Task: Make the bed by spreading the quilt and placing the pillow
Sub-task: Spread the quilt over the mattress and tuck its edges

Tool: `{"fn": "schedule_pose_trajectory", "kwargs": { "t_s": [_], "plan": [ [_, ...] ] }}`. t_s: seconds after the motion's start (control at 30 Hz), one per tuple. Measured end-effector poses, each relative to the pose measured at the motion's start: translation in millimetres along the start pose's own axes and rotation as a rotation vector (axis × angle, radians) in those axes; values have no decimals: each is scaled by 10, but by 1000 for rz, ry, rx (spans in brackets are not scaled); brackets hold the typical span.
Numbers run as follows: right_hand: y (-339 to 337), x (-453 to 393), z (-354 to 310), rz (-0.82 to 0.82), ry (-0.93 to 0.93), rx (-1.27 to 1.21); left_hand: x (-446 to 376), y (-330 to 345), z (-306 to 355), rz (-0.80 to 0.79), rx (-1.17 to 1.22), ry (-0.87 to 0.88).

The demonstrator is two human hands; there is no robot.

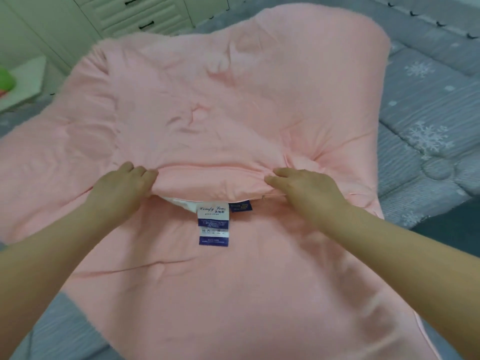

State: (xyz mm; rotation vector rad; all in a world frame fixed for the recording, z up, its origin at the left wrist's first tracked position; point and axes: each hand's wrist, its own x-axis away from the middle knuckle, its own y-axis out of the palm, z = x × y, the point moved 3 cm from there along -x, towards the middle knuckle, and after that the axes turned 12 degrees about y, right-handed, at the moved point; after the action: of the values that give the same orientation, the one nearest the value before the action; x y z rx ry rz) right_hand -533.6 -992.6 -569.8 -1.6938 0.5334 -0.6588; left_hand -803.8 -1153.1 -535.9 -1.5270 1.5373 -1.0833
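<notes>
A pink quilt (207, 100) lies rumpled across the grey bed (426, 120), folded over itself along a thick edge in the middle. My left hand (122, 188) grips that folded edge on its left side. My right hand (306, 193) grips the same edge on its right side. Below the fold hang a white and blue care label (213, 224) and a small blue tag (241, 206). A strip of white lining shows under the fold. No pillow is in view.
The grey sheet with white snowflakes (428, 136) is bare on the right of the quilt. A white cabinet with dark handles (135, 14) stands at the back left. A low white surface with a green object (7, 79) is at the far left.
</notes>
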Motion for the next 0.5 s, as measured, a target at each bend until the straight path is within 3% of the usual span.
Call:
{"fn": "schedule_pose_trajectory", "kwargs": {
  "t_s": [0.23, 0.5],
  "plan": [
    [-1002, 646, -661, -3, -141, 36, 1171, -976, -266, -27, 24, -45],
    [-2208, 1574, -1520, 102, -283, 70, 2523, -2497, -456, 150, -54, -140]
  ]
}}
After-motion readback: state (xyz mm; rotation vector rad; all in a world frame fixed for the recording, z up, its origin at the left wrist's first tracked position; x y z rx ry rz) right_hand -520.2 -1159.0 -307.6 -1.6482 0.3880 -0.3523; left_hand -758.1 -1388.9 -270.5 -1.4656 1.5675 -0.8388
